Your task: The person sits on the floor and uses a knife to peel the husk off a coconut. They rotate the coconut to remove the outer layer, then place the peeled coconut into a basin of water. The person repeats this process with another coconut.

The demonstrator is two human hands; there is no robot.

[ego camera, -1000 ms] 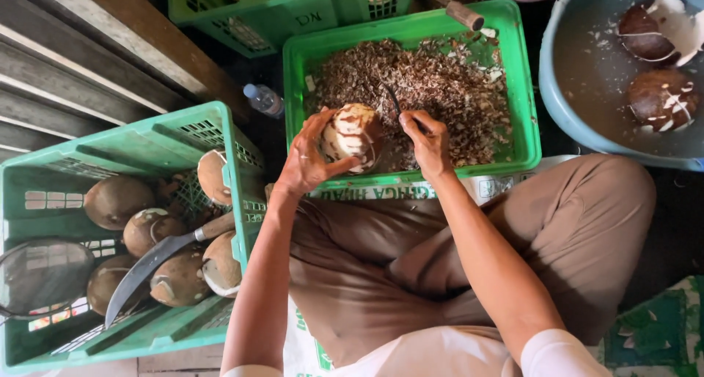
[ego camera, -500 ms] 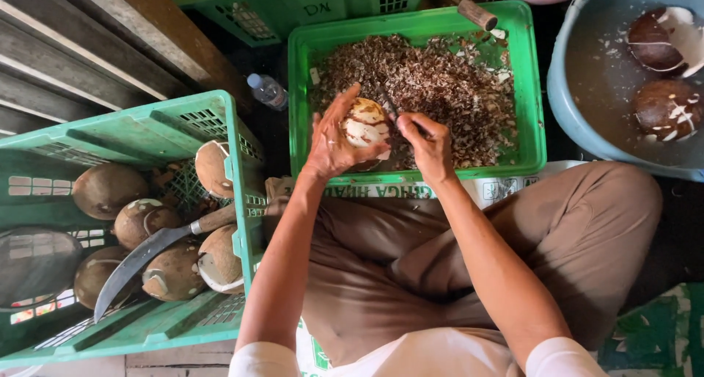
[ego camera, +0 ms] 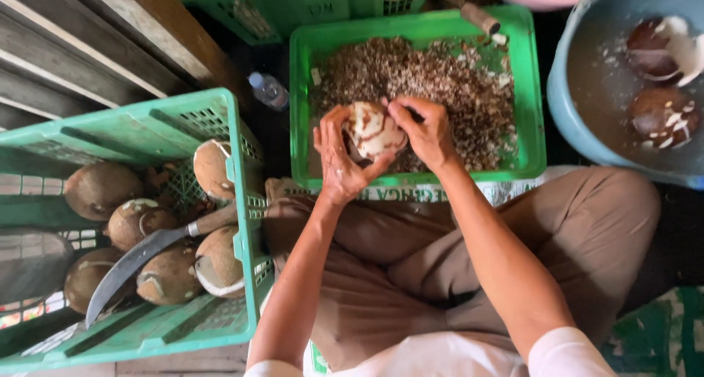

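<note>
Left hand (ego camera: pixel 339 160) cups a partly peeled coconut (ego camera: pixel 374 130) from below and the side, fingers curled round its near face, thumb pressed up against its lower edge. Right hand (ego camera: pixel 425 131) sits on the nut's right shoulder, fingers bunched and closed as if around a small tool; whether there is a blade in it cannot be told from here. The coconut is held in the air over the near half of the shallow green crate (ego camera: pixel 532 91), just above the heap of brown and white shavings (ego camera: pixel 433 76). Judged from its look: a hard, rigid ball, fairly heavy for one hand, white flesh patches likely damp and slick, remaining brown skin rougher and the better place to grip. A wide cupping hold under its belly seems safest; a fingertip pinch would probably slip. Both forearms reach forward from the lap, elbows bent, wrists tilted inward toward each other, over crossed legs in brown trousers (ego camera: pixel 587 238). To the left, a taller green crate (ego camera: pixel 242 223) holds unpeeled coconuts (ego camera: pixel 103 190) with a curved knife (ego camera: pixel 139 256) lying across them. A small plastic bottle (ego camera: pixel 268 89) lies between the crates. Far right, a blue basin (ego camera: pixel 568 120) of water holds dark peeled nuts (ego camera: pixel 664 116).
</note>
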